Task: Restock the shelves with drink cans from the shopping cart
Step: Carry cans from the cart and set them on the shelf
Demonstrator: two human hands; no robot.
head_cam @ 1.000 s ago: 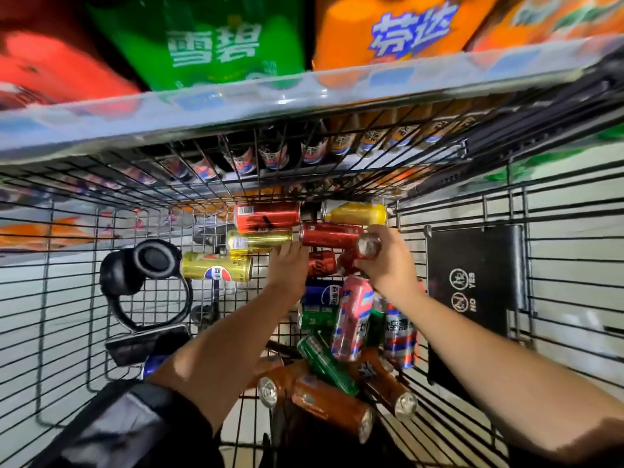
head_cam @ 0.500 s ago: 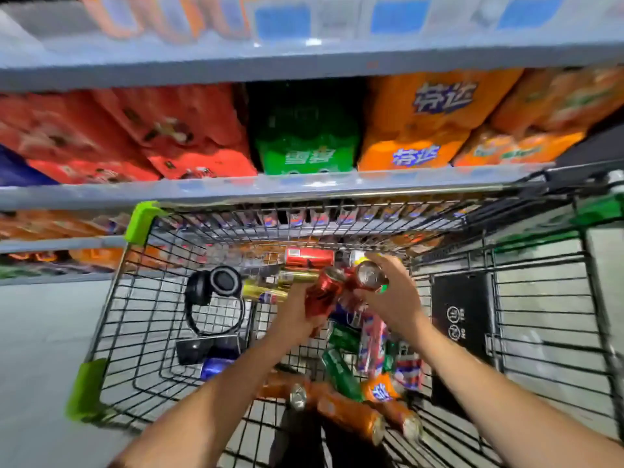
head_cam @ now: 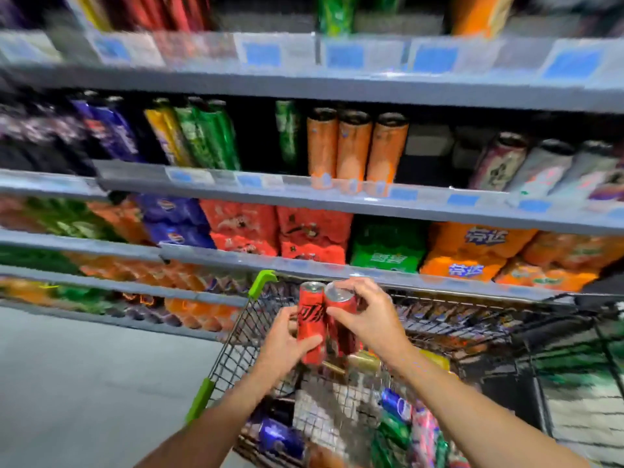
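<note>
Several shelves [head_cam: 337, 204] fill the upper view, blurred by motion, the largest thing in sight. Against them, just below their lowest visible edge, stands the cart [head_cam: 439, 319], a wire basket with green corner guards; everything else is placed from it. Above the cart, on the nearest shelf, sit red packs [head_cam: 280, 231], green packs [head_cam: 388, 246] and orange packs [head_cam: 472, 255]. One shelf higher stand three orange cans [head_cam: 354, 146] upright, with green cans [head_cam: 206, 133] to their left. Left of the cart lies grey floor [head_cam: 84, 366].

Inside the cart, toward its near end, loose cans [head_cam: 401, 423] lie in a heap, blue, green and pink among them; labels are too blurred to read.

Over the cart's far left corner, two red cans are held upright, side by side and touching. The left hand [head_cam: 287, 342] grips the left can [head_cam: 312, 322], thumb across its front. The right hand [head_cam: 368, 315] curls round the right can [head_cam: 339, 310], fingers over its silver top. Both cans are raised clear of the heap, below the lowest shelf edge.
</note>
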